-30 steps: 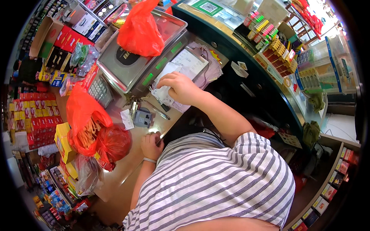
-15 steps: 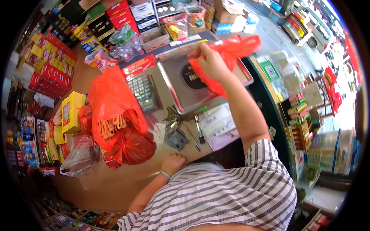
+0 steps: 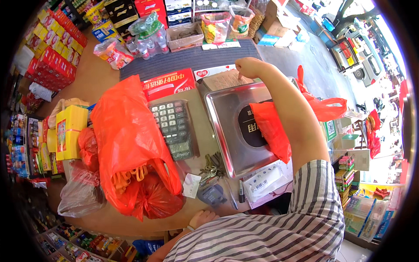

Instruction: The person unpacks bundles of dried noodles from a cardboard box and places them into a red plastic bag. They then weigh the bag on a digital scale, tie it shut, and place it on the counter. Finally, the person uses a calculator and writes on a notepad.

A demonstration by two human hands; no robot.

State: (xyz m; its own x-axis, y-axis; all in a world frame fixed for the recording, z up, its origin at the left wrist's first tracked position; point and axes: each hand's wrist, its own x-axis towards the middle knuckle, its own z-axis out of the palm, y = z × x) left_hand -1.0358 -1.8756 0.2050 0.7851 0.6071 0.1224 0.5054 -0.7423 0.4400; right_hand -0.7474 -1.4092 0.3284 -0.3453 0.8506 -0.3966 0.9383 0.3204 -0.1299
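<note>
My right hand (image 3: 249, 69) is curled, with one finger pointing down at the far edge of the steel scale (image 3: 227, 144), by a brown cardboard piece (image 3: 222, 81). Nothing shows in that hand. Under my right forearm, a red plastic bag (image 3: 271, 131) lies across the scale's right half, its handles (image 3: 329, 109) hanging past the right rim. Its contents are hidden. My left hand (image 3: 203, 219) rests on the counter's near edge, fingers bent in, beside a small grey device (image 3: 212, 195). Left of the scale are a calculator (image 3: 172, 126) and a full red bag (image 3: 124, 118) with orange strips showing at its mouth.
Keys (image 3: 212, 166), a pen (image 3: 234, 198) and a white packet (image 3: 264, 181) lie near the scale. A yellow box (image 3: 70, 133) and a clear bag (image 3: 80, 192) stand at the left. Beyond the counter are sacks (image 3: 215, 27) and cartons; a van (image 3: 369, 65) is outside.
My right hand has left the red bag and moved beyond the scale's far edge. That bag now lies lower on the scale's right side. The view has shifted; my left hand stays by the counter edge.
</note>
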